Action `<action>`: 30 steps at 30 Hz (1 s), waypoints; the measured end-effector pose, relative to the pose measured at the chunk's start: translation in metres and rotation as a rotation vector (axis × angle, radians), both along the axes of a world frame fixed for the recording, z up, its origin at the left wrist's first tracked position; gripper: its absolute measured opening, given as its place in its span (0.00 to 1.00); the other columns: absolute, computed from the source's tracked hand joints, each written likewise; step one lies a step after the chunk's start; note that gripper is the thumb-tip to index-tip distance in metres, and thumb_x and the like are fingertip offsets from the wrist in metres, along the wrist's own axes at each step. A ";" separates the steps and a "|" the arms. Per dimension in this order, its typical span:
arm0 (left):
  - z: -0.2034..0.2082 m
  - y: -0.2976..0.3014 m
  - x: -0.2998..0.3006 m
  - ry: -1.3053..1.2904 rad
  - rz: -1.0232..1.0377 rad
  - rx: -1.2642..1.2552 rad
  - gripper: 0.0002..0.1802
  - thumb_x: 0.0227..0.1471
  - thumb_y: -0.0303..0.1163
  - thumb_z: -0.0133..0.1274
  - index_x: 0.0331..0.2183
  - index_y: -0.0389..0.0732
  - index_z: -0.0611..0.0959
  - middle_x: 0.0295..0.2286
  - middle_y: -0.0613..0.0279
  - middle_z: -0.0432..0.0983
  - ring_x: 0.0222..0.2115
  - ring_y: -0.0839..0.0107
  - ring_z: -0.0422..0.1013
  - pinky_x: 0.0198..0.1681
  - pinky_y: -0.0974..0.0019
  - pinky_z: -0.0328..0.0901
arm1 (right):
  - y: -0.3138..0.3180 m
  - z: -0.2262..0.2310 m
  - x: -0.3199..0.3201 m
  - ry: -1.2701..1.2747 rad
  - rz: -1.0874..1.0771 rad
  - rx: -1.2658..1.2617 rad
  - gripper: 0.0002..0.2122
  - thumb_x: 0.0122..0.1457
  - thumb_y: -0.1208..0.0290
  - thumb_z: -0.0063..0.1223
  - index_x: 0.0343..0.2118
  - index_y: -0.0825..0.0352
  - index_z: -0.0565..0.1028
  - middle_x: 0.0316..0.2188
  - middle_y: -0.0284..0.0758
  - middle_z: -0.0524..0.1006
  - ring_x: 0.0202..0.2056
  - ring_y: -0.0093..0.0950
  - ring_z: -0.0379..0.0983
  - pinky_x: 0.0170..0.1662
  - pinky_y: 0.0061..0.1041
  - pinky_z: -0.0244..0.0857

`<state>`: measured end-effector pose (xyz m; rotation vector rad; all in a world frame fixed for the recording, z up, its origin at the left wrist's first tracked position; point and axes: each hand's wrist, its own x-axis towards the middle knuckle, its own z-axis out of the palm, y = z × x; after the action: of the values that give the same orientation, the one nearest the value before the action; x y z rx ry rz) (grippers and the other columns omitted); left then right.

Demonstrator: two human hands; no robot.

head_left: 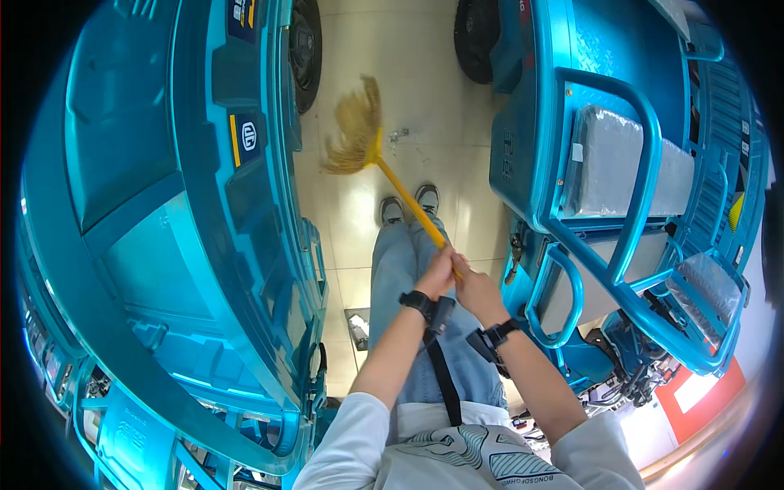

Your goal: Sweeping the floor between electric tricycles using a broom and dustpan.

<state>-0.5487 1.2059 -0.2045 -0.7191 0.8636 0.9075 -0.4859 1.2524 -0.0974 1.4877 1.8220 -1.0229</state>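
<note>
Both my hands are wrapped round the yellow handle of a broom (408, 198), close together near waist height. My left hand (437, 272) grips at the front of the handle, and my right hand (479, 291) sits just beside it, towards me. The handle slants away to the far left. Its yellow bristle head (357, 135) is fanned out over the tiled floor, blurred at the bristle tips. Just right of the bristles, a small patch of debris (398, 135) lies on the tiles.
A large teal cargo vehicle body (188, 163) stands along my left, with a black wheel (305, 53). On the right is another teal vehicle with tubular rails (645, 163), a plastic-wrapped seat (625, 167) and a wheel (478, 41). A dustpan-like dark object (358, 325) lies near my leg.
</note>
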 end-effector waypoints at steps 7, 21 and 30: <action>0.069 -0.032 0.065 0.233 -0.306 0.053 0.18 0.54 0.44 0.33 0.33 0.36 0.63 0.25 0.59 0.66 0.27 0.71 0.65 0.29 0.68 0.62 | -0.027 0.064 0.061 0.226 -0.372 -0.098 0.21 0.52 0.72 0.42 0.51 0.60 0.58 0.38 0.48 0.69 0.38 0.43 0.68 0.40 0.29 0.62; 0.024 -0.012 -0.043 0.426 -0.942 0.332 0.20 0.50 0.38 0.36 0.24 0.29 0.73 0.24 0.50 0.70 0.25 0.65 0.66 0.28 0.63 0.62 | -0.057 0.031 -0.036 0.376 -1.274 -0.480 0.23 0.58 0.66 0.35 0.56 0.57 0.46 0.22 0.29 0.66 0.12 0.15 0.55 0.12 0.16 0.51; 0.109 -0.092 -0.001 0.583 -0.970 0.342 0.25 0.50 0.39 0.37 0.38 0.22 0.62 0.31 0.47 0.67 0.29 0.64 0.66 0.32 0.65 0.61 | -0.104 0.120 0.001 0.282 -1.293 -0.684 0.22 0.58 0.65 0.31 0.55 0.47 0.46 0.16 0.25 0.60 0.09 0.13 0.49 0.10 0.12 0.46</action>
<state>-0.5502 1.1142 -0.0954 0.3106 1.3470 0.3399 -0.4851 1.1482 0.0225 2.0223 0.2746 -2.2015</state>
